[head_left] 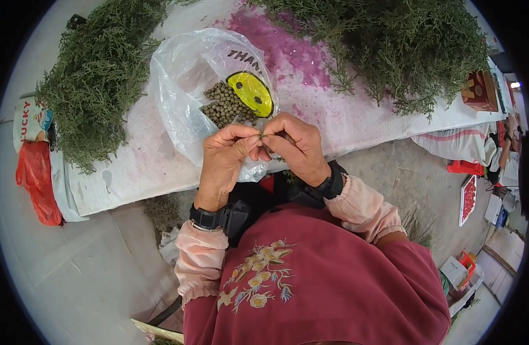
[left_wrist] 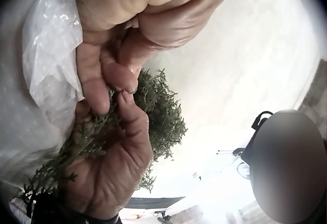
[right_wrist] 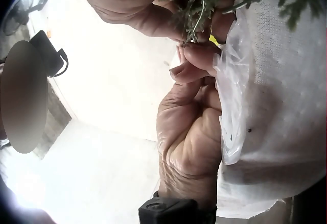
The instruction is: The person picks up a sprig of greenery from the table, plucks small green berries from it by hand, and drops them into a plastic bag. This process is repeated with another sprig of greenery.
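Fingers of the right hand (head_left: 299, 150) curl round a green sprig (right_wrist: 198, 14); those of the left hand (head_left: 221, 164) pinch beside them. Both are near the worktop's (head_left: 129, 172) front edge, at the plastic bag (head_left: 178, 109) with pellets (head_left: 225, 107).

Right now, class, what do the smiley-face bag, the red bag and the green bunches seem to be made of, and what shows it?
Smiley-face bag: thin, glossy plastic; it is see-through, wrinkled and catches highlights.
Red bag: probably plastic too, with some sheen; its folds look thin and crumpled.
Green bunches: matte plant sprigs, likely conifer; the foliage is finely branched.
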A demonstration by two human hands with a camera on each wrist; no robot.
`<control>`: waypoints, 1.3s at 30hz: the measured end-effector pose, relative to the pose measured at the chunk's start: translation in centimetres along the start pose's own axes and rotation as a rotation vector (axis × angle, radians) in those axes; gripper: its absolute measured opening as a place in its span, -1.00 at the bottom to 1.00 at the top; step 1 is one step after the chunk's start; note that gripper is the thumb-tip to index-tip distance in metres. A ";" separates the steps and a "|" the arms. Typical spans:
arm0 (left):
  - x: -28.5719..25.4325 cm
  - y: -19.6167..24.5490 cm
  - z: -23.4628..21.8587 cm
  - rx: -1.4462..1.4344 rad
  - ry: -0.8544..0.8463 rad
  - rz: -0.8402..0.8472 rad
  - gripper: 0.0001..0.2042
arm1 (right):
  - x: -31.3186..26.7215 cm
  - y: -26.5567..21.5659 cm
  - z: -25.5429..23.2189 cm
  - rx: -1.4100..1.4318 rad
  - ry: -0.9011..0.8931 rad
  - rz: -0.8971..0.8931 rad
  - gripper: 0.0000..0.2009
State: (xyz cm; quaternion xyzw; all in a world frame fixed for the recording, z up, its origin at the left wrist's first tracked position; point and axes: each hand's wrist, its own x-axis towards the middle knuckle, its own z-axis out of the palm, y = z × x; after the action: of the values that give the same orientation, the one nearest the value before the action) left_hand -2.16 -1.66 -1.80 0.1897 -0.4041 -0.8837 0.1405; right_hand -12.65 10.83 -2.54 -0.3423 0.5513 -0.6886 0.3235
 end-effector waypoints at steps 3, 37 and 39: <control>0.0 -0.2 -0.2 0.031 -0.008 0.009 -0.91 | 0.0 -0.1 -0.1 -0.018 -0.004 0.000 -0.98; 0.1 -1.1 -0.4 -0.031 -0.005 0.069 -0.89 | 0.1 -2.8 -0.4 -0.164 -0.017 0.154 -0.94; 0.1 -0.8 -0.3 -0.109 -0.008 0.041 -0.86 | 0.2 -5.5 -0.5 -0.288 -0.065 0.152 -0.94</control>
State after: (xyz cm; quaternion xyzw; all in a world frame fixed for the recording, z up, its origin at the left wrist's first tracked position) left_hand -2.21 -1.39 -2.66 0.1698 -0.3596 -0.9022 0.1671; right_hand -13.58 11.92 2.83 -0.3644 0.6580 -0.5645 0.3398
